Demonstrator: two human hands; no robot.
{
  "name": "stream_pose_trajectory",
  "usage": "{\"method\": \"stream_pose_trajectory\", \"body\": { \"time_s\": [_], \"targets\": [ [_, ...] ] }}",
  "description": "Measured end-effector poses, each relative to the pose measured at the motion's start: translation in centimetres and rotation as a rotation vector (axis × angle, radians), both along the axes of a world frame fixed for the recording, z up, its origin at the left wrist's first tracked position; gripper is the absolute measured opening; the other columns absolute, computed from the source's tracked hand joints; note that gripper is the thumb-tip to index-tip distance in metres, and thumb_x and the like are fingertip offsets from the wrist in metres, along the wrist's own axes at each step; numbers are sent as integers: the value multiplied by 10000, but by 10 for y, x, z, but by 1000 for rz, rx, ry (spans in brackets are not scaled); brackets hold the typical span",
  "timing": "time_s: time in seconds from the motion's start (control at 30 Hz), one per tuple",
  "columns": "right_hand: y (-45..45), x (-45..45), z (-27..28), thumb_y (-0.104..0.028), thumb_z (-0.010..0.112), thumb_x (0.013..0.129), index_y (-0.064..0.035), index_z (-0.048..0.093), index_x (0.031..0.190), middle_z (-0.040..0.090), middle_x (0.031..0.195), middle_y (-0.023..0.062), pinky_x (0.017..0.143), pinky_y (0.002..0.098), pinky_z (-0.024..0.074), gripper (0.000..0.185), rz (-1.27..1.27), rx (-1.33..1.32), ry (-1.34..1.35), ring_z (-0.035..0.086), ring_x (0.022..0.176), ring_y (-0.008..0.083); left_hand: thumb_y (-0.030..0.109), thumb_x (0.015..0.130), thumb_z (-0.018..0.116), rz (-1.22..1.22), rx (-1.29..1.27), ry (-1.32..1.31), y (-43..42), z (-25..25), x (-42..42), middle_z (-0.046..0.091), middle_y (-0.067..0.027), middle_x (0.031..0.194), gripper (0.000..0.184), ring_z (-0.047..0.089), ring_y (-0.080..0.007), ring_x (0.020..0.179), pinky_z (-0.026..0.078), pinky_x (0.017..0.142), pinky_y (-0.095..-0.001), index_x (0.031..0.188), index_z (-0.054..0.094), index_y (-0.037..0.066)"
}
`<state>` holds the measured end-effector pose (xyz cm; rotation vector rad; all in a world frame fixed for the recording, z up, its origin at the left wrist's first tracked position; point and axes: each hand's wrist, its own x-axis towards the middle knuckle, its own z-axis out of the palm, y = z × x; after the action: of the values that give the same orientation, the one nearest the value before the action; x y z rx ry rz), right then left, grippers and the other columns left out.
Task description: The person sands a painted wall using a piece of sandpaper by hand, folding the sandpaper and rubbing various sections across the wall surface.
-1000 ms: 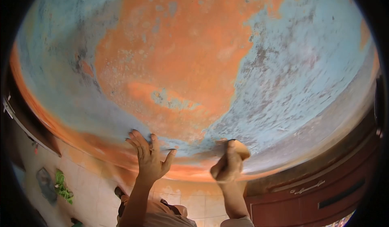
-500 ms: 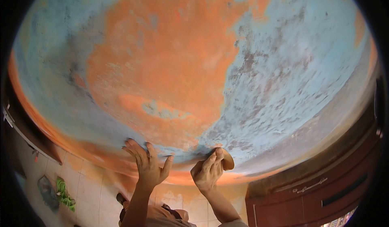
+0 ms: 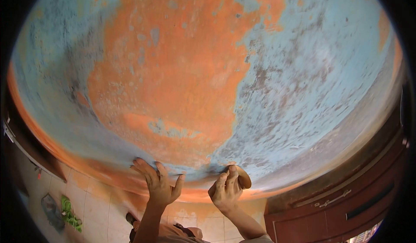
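A wall with worn light-blue paint and a large bare orange patch fills most of the view. Low on it, my left hand rests with its fingers spread and fingertips against the surface. To its right, my right hand grips a curved tan piece of sandpaper and presses it to the wall near the lower edge of the blue paint. The thumb and fingers hide part of the sheet. Its working face, turned to the wall, cannot be seen.
Dark red wooden furniture stands at the lower right. Pale floor tiles carry orange dust near the wall. Green sandals and a grey bag-like item lie at the lower left. My foot shows below.
Both hands appear slightly lower in view, and the right hand sits a little further right with the sandpaper. The wall pattern has shifted slightly as the camera moved.
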<state>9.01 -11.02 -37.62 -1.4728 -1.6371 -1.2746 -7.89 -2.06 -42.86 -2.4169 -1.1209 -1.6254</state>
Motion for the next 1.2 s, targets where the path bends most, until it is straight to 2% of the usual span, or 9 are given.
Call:
{"method": "stream_pose_trajectory", "body": {
  "time_s": [0.33,0.57,0.77,0.83,0.87,0.93,0.97,1.07,1.2],
  "targets": [
    [-12,4,6,84,524,658,-55,254,1483,513,1322,230,570,368,417,878,61,-64,21,553,644,217,346,899,574,5,-9,6,0,0,-2,-195,-379,1476,918,-162,-569,1365,-58,1034,-710,1502,-31,11],
    [-10,2,14,90,532,669,-28,210,1483,541,1284,235,577,384,409,884,21,-87,35,561,653,237,330,897,581,-2,-7,5,0,4,3,-190,-377,1479,918,-167,-568,1365,-60,1036,-706,1505,-32,21],
    [-16,-3,23,107,540,682,15,222,1460,570,1222,238,587,367,420,845,107,-85,119,576,651,257,315,894,589,-24,-5,0,-2,1,0,-194,-382,1474,922,-172,-572,1361,-57,1032,-711,1504,-35,17],
    [-21,-1,15,161,444,706,114,123,1453,474,1285,355,872,479,466,815,110,-232,107,619,1010,439,312,892,592,-29,-19,14,0,-2,-3,-200,-385,1471,926,-177,-576,1357,-59,1032,-710,1502,-37,13],
    [-18,0,13,161,444,706,114,123,1453,474,1285,355,872,479,466,815,110,-235,109,619,1010,439,312,892,592,-30,-22,15,3,-2,-1,-200,-385,1471,926,-177,-576,1357,-59,1032,-710,1502,-37,13],
    [-16,-15,27,81,528,700,18,233,1455,557,1261,231,627,374,410,813,35,-114,115,555,634,235,314,892,591,-16,-30,10,-2,2,-2,-202,-387,1469,925,-177,-581,1354,-60,1031,-711,1501,-35,11],
    [-19,-17,22,69,518,702,24,229,1452,560,1257,230,694,392,395,806,9,-127,140,547,627,228,314,892,591,-20,-33,8,-5,1,-2,-202,-387,1469,925,-177,-581,1354,-60,1031,-711,1501,-35,11],
    [-23,-10,14,68,517,689,22,239,1450,550,1271,231,746,406,372,811,7,-135,130,546,646,220,330,895,584,-10,-22,18,0,-1,-2,-200,-389,1468,927,-176,-582,1354,-61,1031,-714,1500,-42,10],
    [-18,-15,13,71,515,680,4,238,1461,536,1297,216,740,414,370,831,-12,-123,130,552,685,216,342,896,582,0,-36,29,-2,-1,1,-203,-385,1469,935,-171,-582,1355,-66,1031,-713,1499,-51,11]
  ]
}}
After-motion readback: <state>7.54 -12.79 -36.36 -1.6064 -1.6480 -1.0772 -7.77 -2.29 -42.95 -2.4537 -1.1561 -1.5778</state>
